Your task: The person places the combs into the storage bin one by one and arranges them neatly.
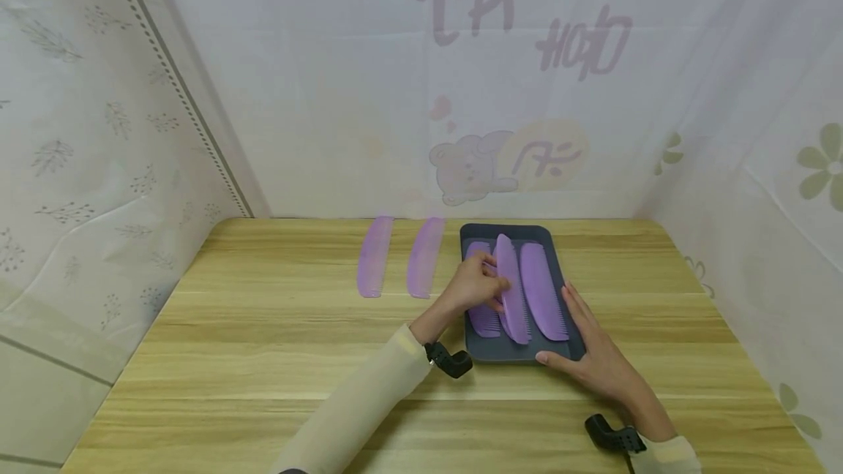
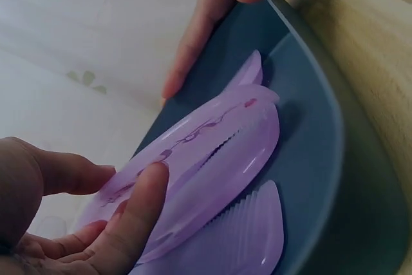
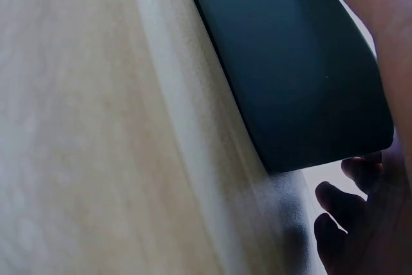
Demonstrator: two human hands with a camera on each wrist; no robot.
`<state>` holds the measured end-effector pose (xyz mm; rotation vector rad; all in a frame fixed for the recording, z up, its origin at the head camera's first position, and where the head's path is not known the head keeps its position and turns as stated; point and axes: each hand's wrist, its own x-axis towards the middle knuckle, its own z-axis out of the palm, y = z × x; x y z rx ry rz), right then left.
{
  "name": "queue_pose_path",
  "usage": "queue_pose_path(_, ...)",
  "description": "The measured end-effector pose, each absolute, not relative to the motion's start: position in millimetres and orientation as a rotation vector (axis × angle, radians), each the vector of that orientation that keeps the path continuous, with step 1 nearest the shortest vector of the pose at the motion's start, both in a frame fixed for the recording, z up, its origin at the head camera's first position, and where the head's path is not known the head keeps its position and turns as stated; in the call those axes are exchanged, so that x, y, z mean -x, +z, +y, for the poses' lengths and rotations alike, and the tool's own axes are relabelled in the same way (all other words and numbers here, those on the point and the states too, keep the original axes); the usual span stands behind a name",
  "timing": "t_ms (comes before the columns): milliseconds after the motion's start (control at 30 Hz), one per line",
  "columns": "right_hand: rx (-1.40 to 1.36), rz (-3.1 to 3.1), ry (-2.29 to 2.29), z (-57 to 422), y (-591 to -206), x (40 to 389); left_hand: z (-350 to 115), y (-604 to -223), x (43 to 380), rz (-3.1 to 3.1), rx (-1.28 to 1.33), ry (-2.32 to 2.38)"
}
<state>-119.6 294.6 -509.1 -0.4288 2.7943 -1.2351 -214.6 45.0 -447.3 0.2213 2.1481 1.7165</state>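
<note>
My left hand (image 1: 476, 282) pinches a purple comb (image 1: 512, 298) between thumb and fingers, inside a dark grey tray (image 1: 487, 351). In the left wrist view this comb (image 2: 193, 136) shows a darker printed pattern and lies tilted over another purple comb (image 2: 241, 175). To its right in the tray lies one more comb (image 1: 543, 291), and at the left side is another (image 1: 484, 322), partly hidden by my left hand. My right hand (image 1: 602, 360) holds the tray's near right corner, thumb at the near rim and fingers along the right side.
Two purple combs, a left one (image 1: 375, 258) and a right one (image 1: 425, 258), lie side by side left of the tray on the wooden table (image 1: 296, 357). Printed cloth (image 1: 329, 93) hangs behind the table and at both sides.
</note>
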Motion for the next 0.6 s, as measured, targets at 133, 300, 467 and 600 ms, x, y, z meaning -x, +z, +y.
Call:
queue_pose_path(133,0.451,2.801,-1.24,293.3,-508.6,119.4,43.5,-447.6,213.6,2.169,-0.253,1.737)
queue_pose_path(300,0.432,2.806,-1.24,294.0,-508.0,118.9,39.9,-442.5,209.4,2.177,-0.316,1.815)
queue_pose_path(467,0.433,2.801,-1.245,293.6,-507.4,117.9,33.1,-435.3,205.2,2.266,-0.392,1.84)
queue_pose_path(600,0.434,2.797,-1.244,293.1,-507.4,117.9,26.0,-432.1,206.0,2.431,-0.469,1.815)
